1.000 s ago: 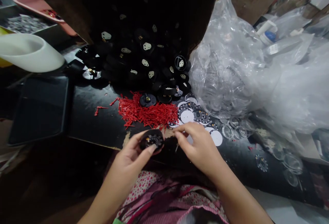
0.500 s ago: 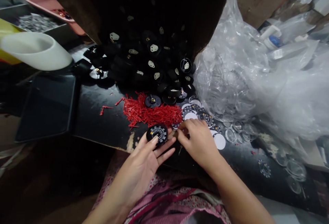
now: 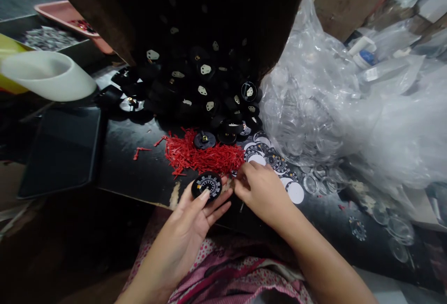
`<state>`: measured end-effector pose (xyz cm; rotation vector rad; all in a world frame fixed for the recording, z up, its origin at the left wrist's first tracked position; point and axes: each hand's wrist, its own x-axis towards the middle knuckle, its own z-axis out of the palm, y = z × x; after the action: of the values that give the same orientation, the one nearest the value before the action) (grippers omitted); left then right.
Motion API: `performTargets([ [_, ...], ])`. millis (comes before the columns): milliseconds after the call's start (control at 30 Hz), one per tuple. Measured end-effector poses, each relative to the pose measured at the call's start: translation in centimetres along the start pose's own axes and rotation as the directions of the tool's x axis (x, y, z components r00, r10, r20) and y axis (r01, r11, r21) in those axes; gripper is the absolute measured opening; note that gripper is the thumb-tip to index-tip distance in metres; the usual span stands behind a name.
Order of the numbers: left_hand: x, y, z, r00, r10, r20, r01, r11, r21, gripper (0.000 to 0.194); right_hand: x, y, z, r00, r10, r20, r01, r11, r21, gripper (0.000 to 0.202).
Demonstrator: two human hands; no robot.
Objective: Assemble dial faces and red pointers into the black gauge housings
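A round black gauge (image 3: pixel 208 183) with a numbered dial face is in my left hand (image 3: pixel 193 218), the thumb pressed on its lower edge and the other fingers beneath. Close to its right, my right hand (image 3: pixel 261 190) has its thumb and fingertips pinched together near the table's front edge. What sits in that pinch, if anything, is too small to tell. Just beyond both hands lies a heap of red pointers (image 3: pixel 206 157), with a black gauge housing (image 3: pixel 204 139) on top. Loose dial discs (image 3: pixel 274 159), some white side up, are spread past my right hand.
Many black housings (image 3: pixel 202 90) with pale plates fill a dark box behind the heap. On the right, a plastic bag (image 3: pixel 303 113) holds clear covers; loose clear rings (image 3: pixel 310 184) lie before it. A white cup-like container (image 3: pixel 49 76) and a dark flat panel (image 3: pixel 61 150) are at left.
Both hands appear slightly further left and lower, with the gauge still in my left hand. The whole scene has shifted a little as the camera moved. My right fingers remain pinched.
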<state>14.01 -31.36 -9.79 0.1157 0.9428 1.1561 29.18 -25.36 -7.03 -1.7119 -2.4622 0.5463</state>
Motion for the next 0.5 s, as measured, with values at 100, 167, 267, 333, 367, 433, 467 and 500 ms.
performTargets([
  [100,0.3,0.3,0.6,0.987,-0.153,0.051,0.157,0.983,-0.093,0.015,-1.2,0.2,-0.2,0.998,0.002,-0.067,0.020,0.946,0.324,0.002],
  [167,0.5,0.3,1.0,0.985,-0.170,0.032,0.173,0.977,-0.126,0.013,-1.9,0.3,-0.3,0.993,0.009,-0.117,0.040,0.914,0.404,0.006],
  [267,0.6,-0.1,1.3,0.995,-0.098,-0.022,0.095,0.989,-0.110,0.012,-2.6,0.3,-0.3,0.988,0.001,-0.156,0.064,0.908,0.415,0.005],
  [333,0.4,-0.6,1.3,1.000,-0.009,-0.010,0.008,0.999,-0.039,0.016,-2.7,0.2,-0.2,0.988,0.006,-0.154,0.057,0.914,0.402,0.004],
  [367,0.3,-0.8,1.3,0.999,0.040,0.001,-0.040,0.999,0.002,0.019,-2.7,0.2,-0.2,0.989,0.015,-0.150,0.045,0.921,0.388,0.005],
  [433,0.1,-1.1,1.1,0.993,0.117,0.024,-0.118,0.991,0.070,0.025,-2.8,0.0,-0.3,0.989,0.034,-0.143,0.019,0.934,0.355,0.008],
  [467,0.1,-1.2,1.1,0.990,0.134,0.034,-0.137,0.986,0.091,0.026,-2.9,0.0,-0.3,0.989,0.038,-0.142,0.014,0.937,0.349,0.010],
  [500,0.1,-1.1,1.0,0.988,0.146,0.042,-0.150,0.983,0.106,0.028,-2.9,-0.1,-0.4,0.989,0.036,-0.144,0.018,0.933,0.360,0.011],
])
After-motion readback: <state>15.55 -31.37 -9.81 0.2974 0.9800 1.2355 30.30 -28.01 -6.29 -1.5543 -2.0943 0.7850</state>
